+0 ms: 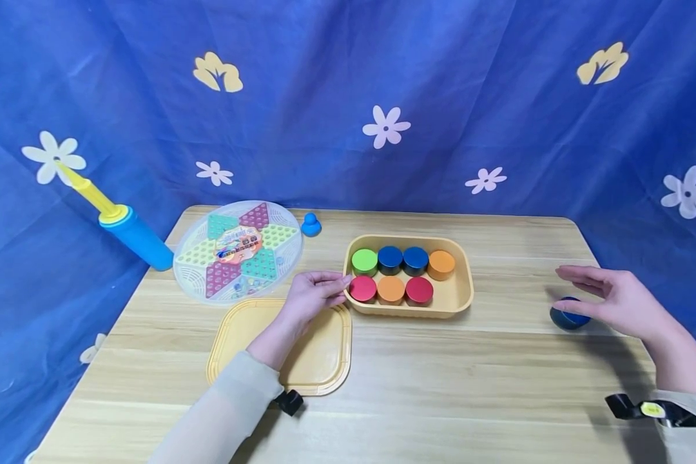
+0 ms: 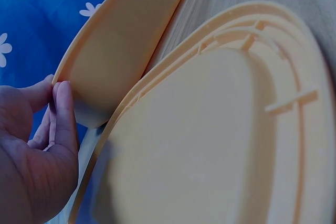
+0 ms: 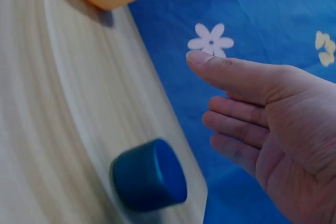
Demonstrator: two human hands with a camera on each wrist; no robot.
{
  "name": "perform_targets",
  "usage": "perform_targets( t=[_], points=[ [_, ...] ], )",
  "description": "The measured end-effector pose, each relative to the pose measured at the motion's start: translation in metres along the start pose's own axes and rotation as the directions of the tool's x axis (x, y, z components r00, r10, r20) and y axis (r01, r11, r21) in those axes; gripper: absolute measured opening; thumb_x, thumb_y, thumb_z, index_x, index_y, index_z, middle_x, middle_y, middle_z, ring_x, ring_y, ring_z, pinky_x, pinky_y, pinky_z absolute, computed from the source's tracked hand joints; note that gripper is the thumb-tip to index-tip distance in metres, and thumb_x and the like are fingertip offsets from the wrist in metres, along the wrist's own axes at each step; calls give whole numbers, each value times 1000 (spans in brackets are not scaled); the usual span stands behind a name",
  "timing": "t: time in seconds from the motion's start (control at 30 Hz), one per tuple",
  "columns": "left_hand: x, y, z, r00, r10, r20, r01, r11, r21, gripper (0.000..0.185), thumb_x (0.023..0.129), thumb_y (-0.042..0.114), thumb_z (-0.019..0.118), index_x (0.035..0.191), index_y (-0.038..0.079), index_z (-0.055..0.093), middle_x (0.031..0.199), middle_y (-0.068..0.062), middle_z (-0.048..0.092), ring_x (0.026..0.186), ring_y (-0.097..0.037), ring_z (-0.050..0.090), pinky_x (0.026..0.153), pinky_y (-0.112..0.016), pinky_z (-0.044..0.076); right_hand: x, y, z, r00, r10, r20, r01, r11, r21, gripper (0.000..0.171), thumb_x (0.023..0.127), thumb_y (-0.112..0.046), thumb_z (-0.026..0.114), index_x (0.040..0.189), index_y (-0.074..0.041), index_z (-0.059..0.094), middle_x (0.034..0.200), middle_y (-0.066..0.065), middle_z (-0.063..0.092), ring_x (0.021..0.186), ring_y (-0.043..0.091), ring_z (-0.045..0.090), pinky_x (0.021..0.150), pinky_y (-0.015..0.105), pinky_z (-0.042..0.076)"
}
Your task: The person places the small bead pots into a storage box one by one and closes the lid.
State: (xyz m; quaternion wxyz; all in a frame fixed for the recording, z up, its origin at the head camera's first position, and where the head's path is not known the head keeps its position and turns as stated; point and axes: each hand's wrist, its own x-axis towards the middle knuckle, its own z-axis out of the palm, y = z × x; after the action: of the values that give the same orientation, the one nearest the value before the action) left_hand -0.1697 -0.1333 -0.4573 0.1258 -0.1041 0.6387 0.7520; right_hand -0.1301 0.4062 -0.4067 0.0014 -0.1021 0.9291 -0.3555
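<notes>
**A blue block by the right hand, a full tray by the left**

From the head view, a blue block (image 1: 567,318) is seen standing on the counter (image 1: 499,380) at the right, well apart from the tray. The right hand (image 1: 611,299) is held just above and beside it, with its fingers (image 1: 574,274) straight and spread wide, and nothing is held. The block looks small, hard and smooth, so it is judged to be light and a bit slippery. It would best be taken by its round sides, between thumb and fingers. The yellow tray (image 1: 458,306) in the middle holds seven round blocks: green, two blue and orange in the far row, red, orange and red in the near row. The left hand (image 1: 310,296) is laid against the tray's left wall. A flat yellow lid (image 1: 325,361) lies near it.

From the left wrist view, the left hand's fingers (image 2: 63,114) are seen loosely bent, touching the tray's wall (image 2: 121,45).

From the right wrist view, the blue block (image 3: 149,177) is seen near the counter's edge, and the open palm (image 3: 262,124) is not touching it.
</notes>
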Motion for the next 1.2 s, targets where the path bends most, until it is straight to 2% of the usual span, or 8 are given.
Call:
perform_targets(
  t=[0.33, 0.5, 0.6, 0.73, 0.87, 1.07, 1.2],
  points=[
    [3, 0, 3, 1000, -10, -5, 9, 1000, -2, 23, 95, -2, 78, 115, -11, 71, 102, -16, 78, 74, -14, 72, 74, -27, 67, -19, 31, 1, 996, 83, -32, -84, 996, -14, 68, 86, -28, 93, 139, 2, 64, 138, 27, 64, 111, -21, 50, 88, -2, 45],
    [5, -2, 5, 1000, -6, 18, 6, 1000, 0, 27, 95, 0, 79, 117, -11, 70, 102, -15, 77, 75, -14, 72, 77, -28, 67, -28, 42, 5, 997, 60, -37, -60, 998, 0, 65, 84, -22, 94, 137, 4, 65, 134, 28, 66, 109, -17, 55, 86, 0, 49],
    [4, -2, 3, 1000, -3, 8, 3, 1000, 6, 27, 95, 0, 79, 117, -11, 71, 101, -15, 77, 75, -14, 72, 76, -28, 67, -29, 46, 10, 999, 27, -27, -26, 1000, 17, 65, 83, -19, 95, 136, 5, 66, 132, 30, 66, 109, -14, 59, 85, 3, 53],
    [3, -1, 0, 1000, -3, -4, 3, 1000, 10, 28, 96, 1, 79, 118, -12, 70, 101, -14, 77, 75, -13, 71, 75, -27, 67, -28, 49, 14, 1000, 1, -31, -1, 1000, 10, 67, 81, -18, 96, 136, 5, 66, 132, 31, 65, 109, -15, 57, 86, 3, 51],
    [2, -1, -1, 1000, 3, 8, -3, 1000, 13, 30, 95, 1, 79, 120, -12, 69, 102, -14, 77, 76, -13, 71, 77, -28, 67, -29, 53, 15, 999, 12, -32, -12, 1000, -3, 69, 81, -20, 96, 137, 6, 65, 134, 31, 64, 108, -17, 55, 86, 0, 49],
    [1, -2, -1, 1000, 6, 9, -6, 1000, 2, 27, 95, 0, 79, 118, -12, 70, 102, -14, 77, 76, -13, 71, 76, -27, 67, -32, 61, 20, 999, 36, -21, -36, 999, -17, 69, 82, -21, 96, 137, 6, 65, 129, 35, 65, 100, -13, 60, 80, 1, 51],
    [1, -1, -1, 1000, 5, 7, -5, 1000, 0, 27, 95, 0, 79, 118, -12, 70, 102, -14, 77, 76, -13, 71, 76, -28, 67, -33, 64, 23, 999, 38, -34, -39, 998, -44, 70, 82, -24, 96, 138, 5, 65, 129, 38, 64, 98, -16, 57, 78, -2, 48]
  ],
)
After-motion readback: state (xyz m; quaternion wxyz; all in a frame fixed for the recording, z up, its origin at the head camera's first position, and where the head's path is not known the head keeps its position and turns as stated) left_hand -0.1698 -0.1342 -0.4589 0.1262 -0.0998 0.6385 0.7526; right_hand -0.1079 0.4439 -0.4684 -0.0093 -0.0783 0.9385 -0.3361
